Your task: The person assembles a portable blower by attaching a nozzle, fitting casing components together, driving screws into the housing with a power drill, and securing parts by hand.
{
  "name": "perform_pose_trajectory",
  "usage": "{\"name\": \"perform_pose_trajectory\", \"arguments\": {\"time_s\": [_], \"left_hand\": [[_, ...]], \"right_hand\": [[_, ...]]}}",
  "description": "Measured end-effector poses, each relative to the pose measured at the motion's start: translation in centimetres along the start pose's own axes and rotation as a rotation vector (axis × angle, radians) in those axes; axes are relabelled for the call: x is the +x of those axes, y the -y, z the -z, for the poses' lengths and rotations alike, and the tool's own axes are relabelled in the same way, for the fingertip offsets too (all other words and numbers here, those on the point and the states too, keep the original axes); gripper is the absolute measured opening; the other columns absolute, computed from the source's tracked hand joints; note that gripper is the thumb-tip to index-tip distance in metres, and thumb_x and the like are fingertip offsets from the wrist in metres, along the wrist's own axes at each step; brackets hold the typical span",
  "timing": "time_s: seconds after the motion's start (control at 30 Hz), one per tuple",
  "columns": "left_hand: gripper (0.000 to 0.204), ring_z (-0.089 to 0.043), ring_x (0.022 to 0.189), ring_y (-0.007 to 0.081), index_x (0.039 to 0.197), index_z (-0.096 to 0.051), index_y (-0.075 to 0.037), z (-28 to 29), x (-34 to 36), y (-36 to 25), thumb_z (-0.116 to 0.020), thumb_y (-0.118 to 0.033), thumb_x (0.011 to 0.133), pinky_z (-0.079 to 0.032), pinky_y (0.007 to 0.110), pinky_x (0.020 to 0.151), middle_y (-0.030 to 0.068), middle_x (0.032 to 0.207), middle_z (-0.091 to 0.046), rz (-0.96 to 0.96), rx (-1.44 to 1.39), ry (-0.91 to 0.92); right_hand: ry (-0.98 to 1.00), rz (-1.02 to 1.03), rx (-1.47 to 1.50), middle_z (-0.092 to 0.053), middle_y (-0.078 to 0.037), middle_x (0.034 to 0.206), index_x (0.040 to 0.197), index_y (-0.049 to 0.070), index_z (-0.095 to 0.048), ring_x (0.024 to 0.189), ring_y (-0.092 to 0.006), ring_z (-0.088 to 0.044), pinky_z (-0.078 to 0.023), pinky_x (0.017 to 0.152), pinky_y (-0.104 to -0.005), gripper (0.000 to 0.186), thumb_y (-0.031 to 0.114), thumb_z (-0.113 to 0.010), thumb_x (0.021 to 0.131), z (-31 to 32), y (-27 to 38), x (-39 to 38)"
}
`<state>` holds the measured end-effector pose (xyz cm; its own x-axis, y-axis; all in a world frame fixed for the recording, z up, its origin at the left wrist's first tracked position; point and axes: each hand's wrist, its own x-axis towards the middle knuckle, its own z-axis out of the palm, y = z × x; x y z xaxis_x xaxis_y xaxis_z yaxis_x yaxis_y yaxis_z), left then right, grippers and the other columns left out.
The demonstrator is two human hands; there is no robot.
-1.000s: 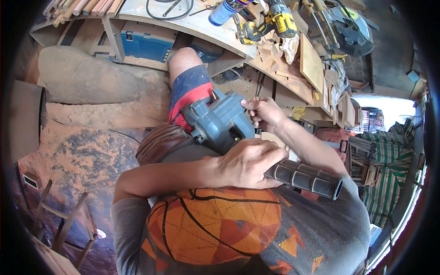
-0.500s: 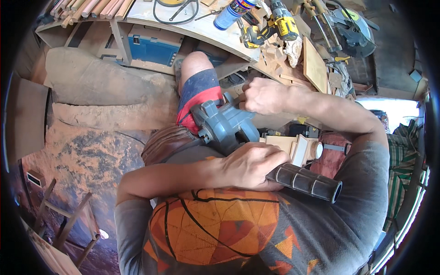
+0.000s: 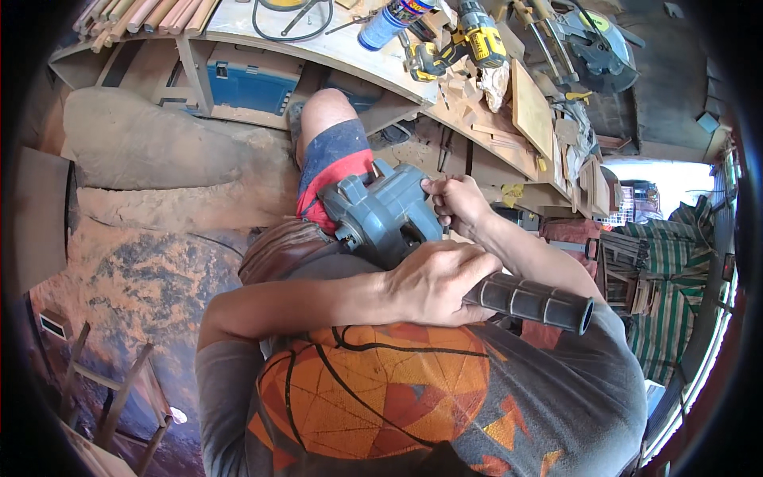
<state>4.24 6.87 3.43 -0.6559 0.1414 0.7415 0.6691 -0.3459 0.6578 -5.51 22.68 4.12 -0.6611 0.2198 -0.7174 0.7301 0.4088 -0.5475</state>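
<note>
A blue-grey handheld blower (image 3: pixel 377 207) lies tilted across my lap. Its black ribbed nozzle tube (image 3: pixel 540 302) points off to the right, in front of my shirt. My left hand (image 3: pixel 437 282) is wrapped round the tube close to the housing, which hides that end. At the far right side of the housing, my right hand (image 3: pixel 461 203) has its fingers curled, with thumb and forefinger closed on the edge of the body. What lies under those fingertips is hidden.
Ahead, a workbench (image 3: pixel 334 49) holds a blue spray can (image 3: pixel 395 24), a yellow-and-black cordless drill (image 3: pixel 481 40) and wood offcuts. A blue toolbox (image 3: pixel 253 83) sits beneath it. A mitre saw (image 3: pixel 600 52) stands far right; a wooden frame (image 3: pixel 119 389) is at lower left.
My right forearm and elbow have come down and inward, and the right hand has turned, with its thumb now against the housing. My left hand keeps its grip on the tube.
</note>
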Motion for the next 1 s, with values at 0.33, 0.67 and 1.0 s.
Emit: {"name": "perform_pose_trajectory", "arguments": {"time_s": [0.33, 0.67, 1.0], "left_hand": [[0.051, -0.072, 0.081, 0.0331, 0.11, -0.061, -0.001, 0.1, -0.5, -0.6, -0.09, -0.023, 0.074, -0.06, 0.042, 0.074, 0.0143, 0.095, -0.069, 0.006, 0.011, 0.09], [0.048, -0.07, 0.076, 0.0325, 0.108, -0.061, -0.001, -0.1, -0.5, 0.0, -0.088, -0.015, 0.071, -0.057, 0.042, 0.067, 0.0129, 0.09, -0.068, -0.008, -0.045, 0.046], [0.056, -0.069, 0.072, 0.0327, 0.11, -0.06, -0.001, -0.4, 0.7, 0.7, -0.092, -0.022, 0.069, -0.056, 0.042, 0.065, 0.012, 0.085, -0.064, -0.011, -0.005, -0.019]], "right_hand": [[0.312, 1.358, -1.394, -0.068, -0.012, 0.083, 0.088, 0.008, -0.068, 0.083, -0.0347, -0.068, -0.056, 0.07, -0.0471, 0.018, 0.018, -0.081, 0.081, 2.8, 6.8, 0.9], [0.489, 1.121, -1.61, -0.069, -0.017, 0.079, 0.087, 0.004, -0.067, 0.077, -0.0393, -0.068, -0.054, 0.069, -0.0505, 0.016, 0.015, -0.076, 0.081, 1.9, 6.3, 2.6], [-0.118, 0.228, -0.588, -0.068, -0.012, 0.071, 0.083, -0.001, -0.07, 0.065, -0.0229, -0.065, -0.051, 0.064, -0.0399, 0.025, 0.023, -0.076, 0.089, 0.1, -0.1, 1.7]]}}
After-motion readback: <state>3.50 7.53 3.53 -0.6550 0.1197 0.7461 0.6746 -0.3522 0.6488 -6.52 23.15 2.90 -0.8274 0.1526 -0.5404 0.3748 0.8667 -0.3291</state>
